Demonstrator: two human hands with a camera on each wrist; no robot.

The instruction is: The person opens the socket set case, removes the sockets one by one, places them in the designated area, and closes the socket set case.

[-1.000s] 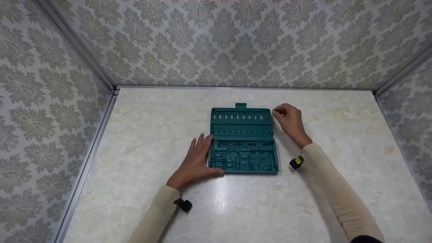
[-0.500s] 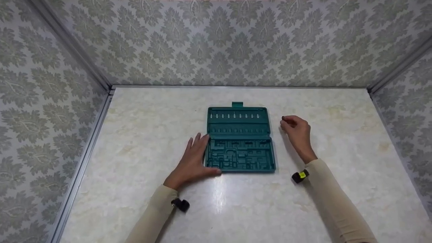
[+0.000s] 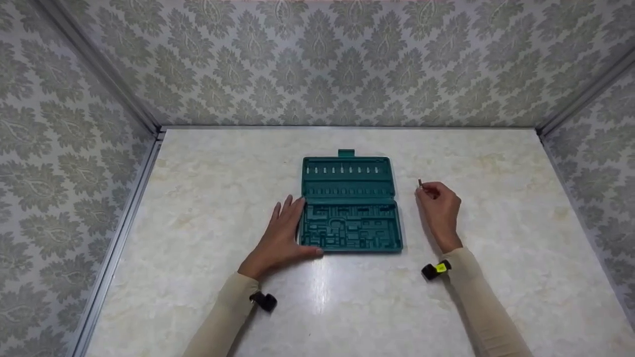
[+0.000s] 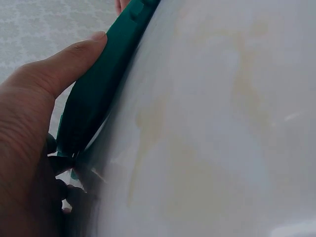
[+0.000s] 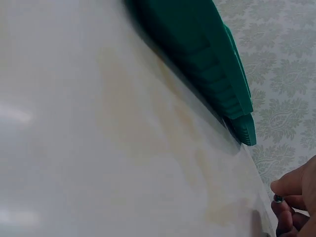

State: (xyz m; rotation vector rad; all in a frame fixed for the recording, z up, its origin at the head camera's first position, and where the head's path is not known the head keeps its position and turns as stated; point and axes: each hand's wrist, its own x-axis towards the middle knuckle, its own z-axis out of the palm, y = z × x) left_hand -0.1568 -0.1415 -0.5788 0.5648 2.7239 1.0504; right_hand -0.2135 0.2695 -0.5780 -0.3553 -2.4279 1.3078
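A green plastic bit case (image 3: 352, 202) lies unfolded on the table, its lid half away from me. One row of small silvery bits (image 3: 342, 170) stands in the lid; the near half shows moulded recesses. My left hand (image 3: 280, 238) rests along the case's left side with fingers extended, the thumb at the front edge. In the left wrist view, the thumb (image 4: 79, 57) lies against the case's green wall. To the right of the case, my right hand (image 3: 439, 210) pinches a small dark metal bit (image 3: 419, 183) between thumb and fingertips. Its round end shows in the right wrist view.
A pale marbled table (image 3: 223, 173) surrounds the case. Patterned wall panels (image 3: 317, 64) rise behind and at both sides, with a metal rail (image 3: 114, 267) along the left edge. Black wrist cameras (image 3: 264, 301) are strapped to both sleeves.
My right hand has drawn away from the lid's right edge, rightward and toward me, and the bit now sticks up from its fingertips. The left hand stays at the case.
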